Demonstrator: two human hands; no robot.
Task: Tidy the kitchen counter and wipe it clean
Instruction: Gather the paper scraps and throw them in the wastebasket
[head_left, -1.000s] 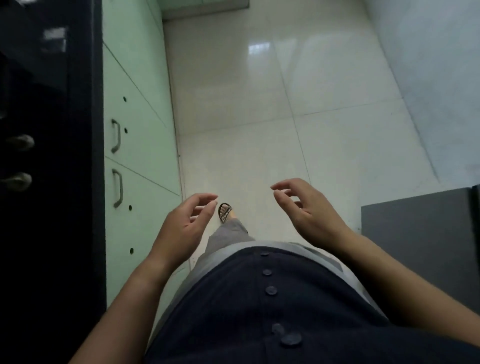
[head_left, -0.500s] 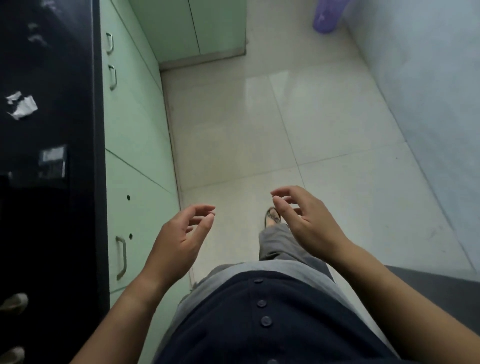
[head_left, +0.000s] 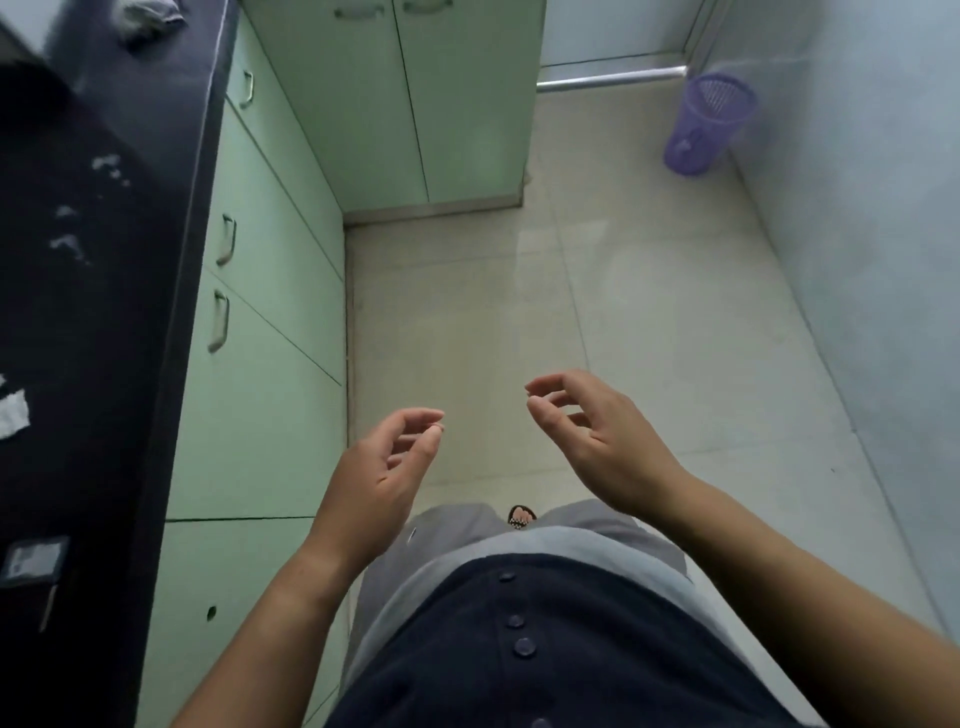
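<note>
The dark desk (head_left: 104, 312) runs lengthwise up the frame's left edge, left of both hands, so the left hand (head_left: 374, 478) is nearer than the right hand (head_left: 597, 441). One purple bin (head_left: 709, 124) stands upper right. About four white scraps (head_left: 13, 415) litter the desk. Both hands' fingers are loosely curled, holding nothing.

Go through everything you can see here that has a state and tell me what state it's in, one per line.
left hand: empty, fingers loosely curled, held over the floor
right hand: empty, fingers loosely curled
counter: not yet wiped, white scraps scattered on it
cabinet doors: closed
drawers: closed
purple bin: upright on the floor by the wall
cloth: crumpled at the counter's far end
</note>
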